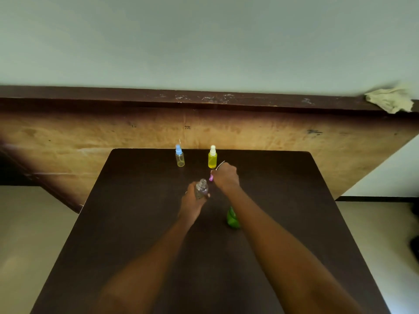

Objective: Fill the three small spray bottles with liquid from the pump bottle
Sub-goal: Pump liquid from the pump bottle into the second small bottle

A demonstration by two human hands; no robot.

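Observation:
My left hand (192, 201) grips a small clear spray bottle (201, 188) with its neck uncapped, held upright over the dark table (136, 223). Just to its right, my right hand (225, 176) holds the pink spray head (211, 177), whose thin dip tube sticks up behind the hand. At the table's far edge stand a blue-capped bottle (180, 156) with a little yellow liquid and a white-capped bottle (212, 157) full of yellow liquid. The green pump bottle (232, 218) stands mostly hidden behind my right forearm.
A wooden board (90, 137) leans behind the table, its dark top ledge carrying a crumpled cloth (391, 99) at the far right. Pale floor lies on both sides of the table.

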